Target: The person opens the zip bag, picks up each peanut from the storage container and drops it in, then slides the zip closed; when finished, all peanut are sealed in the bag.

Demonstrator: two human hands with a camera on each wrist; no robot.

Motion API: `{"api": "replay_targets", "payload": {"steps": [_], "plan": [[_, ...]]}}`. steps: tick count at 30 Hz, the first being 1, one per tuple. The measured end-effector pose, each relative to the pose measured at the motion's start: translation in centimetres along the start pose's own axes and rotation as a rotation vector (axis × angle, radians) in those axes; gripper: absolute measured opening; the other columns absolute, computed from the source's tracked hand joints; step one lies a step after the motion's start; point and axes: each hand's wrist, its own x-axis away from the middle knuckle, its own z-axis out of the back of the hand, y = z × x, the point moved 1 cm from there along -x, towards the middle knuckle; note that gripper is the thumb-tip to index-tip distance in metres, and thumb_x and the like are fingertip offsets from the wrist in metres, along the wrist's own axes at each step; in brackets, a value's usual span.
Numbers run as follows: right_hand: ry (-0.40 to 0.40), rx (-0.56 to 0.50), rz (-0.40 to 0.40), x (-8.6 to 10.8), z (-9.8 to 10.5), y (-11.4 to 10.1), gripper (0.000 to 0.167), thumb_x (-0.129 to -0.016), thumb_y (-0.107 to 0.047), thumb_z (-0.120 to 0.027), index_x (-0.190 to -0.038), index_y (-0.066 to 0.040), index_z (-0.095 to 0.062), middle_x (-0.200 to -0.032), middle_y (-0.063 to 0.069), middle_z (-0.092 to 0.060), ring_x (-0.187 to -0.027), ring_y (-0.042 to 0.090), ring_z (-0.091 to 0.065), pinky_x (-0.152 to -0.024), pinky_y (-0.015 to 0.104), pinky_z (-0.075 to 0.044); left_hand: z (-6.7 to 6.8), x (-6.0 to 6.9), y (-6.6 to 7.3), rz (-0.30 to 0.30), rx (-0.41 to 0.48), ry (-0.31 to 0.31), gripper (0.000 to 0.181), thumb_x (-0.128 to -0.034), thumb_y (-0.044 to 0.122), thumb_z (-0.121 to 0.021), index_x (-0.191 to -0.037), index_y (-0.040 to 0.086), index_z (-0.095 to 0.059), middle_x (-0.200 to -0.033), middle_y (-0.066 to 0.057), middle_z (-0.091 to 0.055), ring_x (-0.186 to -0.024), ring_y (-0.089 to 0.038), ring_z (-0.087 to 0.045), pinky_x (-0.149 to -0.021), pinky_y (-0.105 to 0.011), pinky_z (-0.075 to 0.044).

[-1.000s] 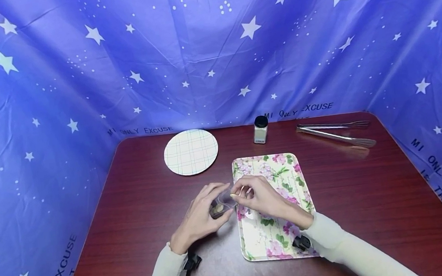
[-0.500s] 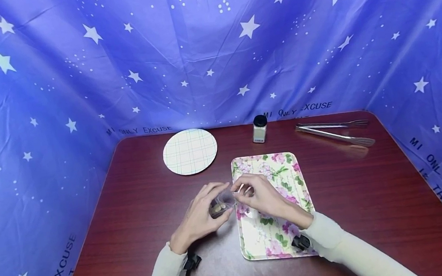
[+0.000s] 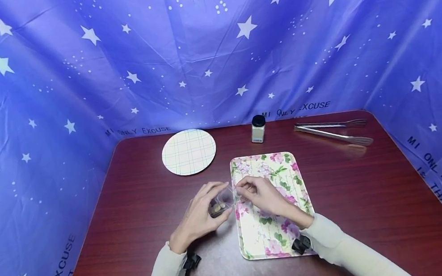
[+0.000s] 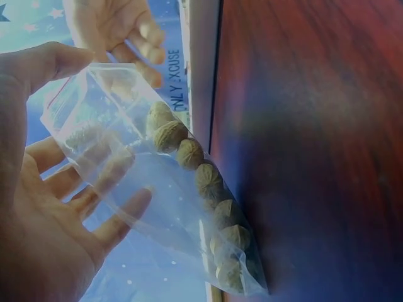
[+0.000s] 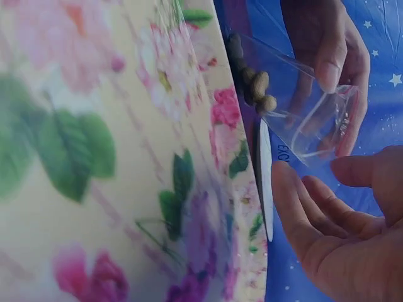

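A clear zip bag [image 4: 132,145] with several wrinkled brown nuts, walnut-like [image 4: 217,179], is in my left hand [image 3: 199,212]. In the left wrist view the thumb holds the bag near its mouth, and the other fingers spread behind the clear plastic. Nuts line the bag's lower side. My right hand [image 3: 265,195] is at the bag's upper corner, above the floral tray [image 3: 256,242]. In the right wrist view its thumb [image 5: 356,170] and bent fingers stand a little apart on either side of that corner; whether they touch the plastic is unclear.
Back left on the dark red table [image 3: 134,237] lies a round checked plate [image 3: 188,152]. A black-capped jar [image 3: 258,129] stands behind the tray, and metal tongs [image 3: 333,133] lie at the back right. A blue starry curtain [image 3: 180,57] surrounds the table.
My right hand has drawn slightly to the right of the bag's mouth. The left hand and the bag stay almost in place. The head view has shifted a little.
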Motion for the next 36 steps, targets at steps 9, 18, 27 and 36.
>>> {"api": "replay_targets", "payload": {"steps": [9,18,27,36], "plan": [[-0.073,-0.198,-0.096,0.0,-1.1,0.0,0.035,-0.108,-0.024,-0.057,-0.118,0.008,-0.066,-0.092,0.022,-0.076,-0.081,0.039,-0.076,-0.073,0.042,-0.064,0.0,-0.1,0.0,0.007,0.003,-0.023,0.073,-0.0847,0.039,-0.083,-0.148,0.015,-0.058,-0.141,0.002,-0.061,-0.128,-0.014,-0.058,-0.102,-0.04,-0.055],[-0.074,-0.203,-0.146,0.1,-1.4,-0.4,0.039,-0.103,-0.034,-0.066,-0.124,-0.002,-0.065,-0.101,0.019,-0.078,-0.081,0.038,-0.077,-0.075,0.044,-0.064,0.0,-0.3,-0.3,0.016,-0.004,-0.105,0.09,-0.0831,0.051,-0.083,-0.158,0.017,-0.047,-0.158,0.004,-0.049,-0.144,-0.017,-0.049,-0.118,-0.046,-0.045],[-0.08,-0.239,-0.078,-0.3,-1.7,-0.6,0.029,-0.097,-0.012,-0.069,-0.121,0.002,-0.063,-0.099,0.02,-0.077,-0.073,0.013,-0.073,-0.075,0.047,-0.064,-0.3,-0.7,-0.7,0.026,0.018,-0.136,0.099,-0.0786,0.056,-0.086,-0.16,0.02,-0.043,-0.16,0.001,-0.047,-0.145,-0.017,-0.046,-0.118,-0.048,-0.044],[-0.061,-0.265,-0.076,-0.3,-1.8,-0.5,0.027,-0.094,0.001,-0.061,-0.12,0.008,-0.061,-0.099,0.028,-0.073,-0.071,0.012,-0.072,-0.075,0.046,-0.064,-0.3,-1.1,-1.0,0.045,0.019,-0.162,0.1,-0.0777,0.06,-0.086,-0.159,0.018,-0.045,-0.159,-0.002,-0.047,-0.145,-0.017,-0.046,-0.118,-0.05,-0.043]]}}
